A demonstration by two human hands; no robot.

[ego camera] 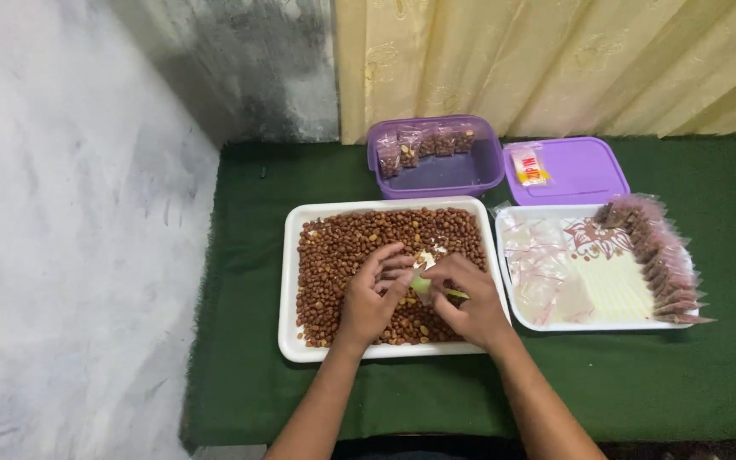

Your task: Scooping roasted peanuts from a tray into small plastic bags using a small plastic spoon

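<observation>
A white tray (288, 281) full of brown roasted peanuts (338, 251) lies in front of me on a green cloth. Both my hands are over its right half. My left hand (372, 298) pinches a small clear plastic bag (424, 271) from the left, fingers curled around its edge. My right hand (468, 298) grips the same bag from the right, together with a small yellow-green scoop-like thing (426, 286). The bag's contents are hidden by my fingers.
To the right stands a second white tray (585, 322) with empty clear bags (538, 264) and a row of filled peanut packets (662, 255). Behind are a purple box (449, 175) holding several packets and its purple lid (581, 170). A grey wall is on the left, a curtain behind.
</observation>
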